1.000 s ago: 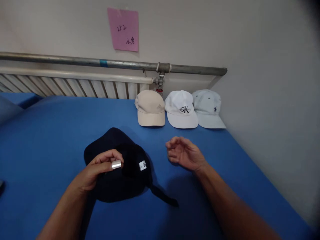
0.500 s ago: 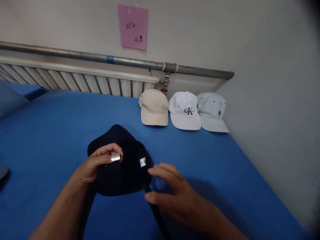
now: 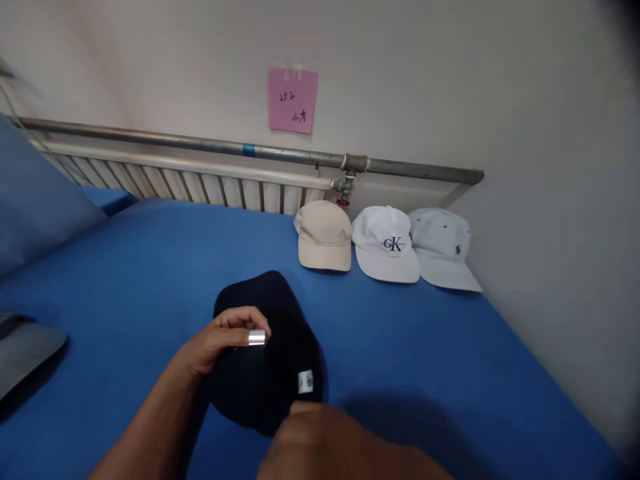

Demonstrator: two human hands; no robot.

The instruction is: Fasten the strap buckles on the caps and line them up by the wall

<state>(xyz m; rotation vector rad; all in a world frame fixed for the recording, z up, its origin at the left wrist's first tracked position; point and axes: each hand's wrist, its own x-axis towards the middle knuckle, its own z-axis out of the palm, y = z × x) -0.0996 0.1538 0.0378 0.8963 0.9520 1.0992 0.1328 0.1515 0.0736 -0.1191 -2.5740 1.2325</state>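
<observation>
A dark navy cap [image 3: 240, 387] is tipped with its inside toward me, and a small white label [image 3: 305, 381] shows within it. My left hand [image 3: 225, 340] is closed on the cap's edge, thumb on the near side. A shiny silver piece [image 3: 257, 337] sits at that thumb's tip; whether it belongs to the cap or is on the thumb is unclear. At the cap's lower right edge, my right hand [image 3: 325, 440] is smeared by motion with its fingers curled and mostly hidden. What it grips, if anything, cannot be made out.
A beige cap [image 3: 324, 237], a white cap [image 3: 385, 247] and a pale blue cap [image 3: 443, 247] line the back of the blue surface [image 3: 400, 347]. A grey cap brim [image 3: 30, 350] shows at left. Behind are a radiator [image 3: 200, 185], a pipe [image 3: 175, 141] and a pink note [image 3: 293, 100].
The view has shifted, so the scene sits lower and farther right. My right hand has gone from spread fingers beside the cap to a curled shape at its lower edge. My left hand keeps its hold.
</observation>
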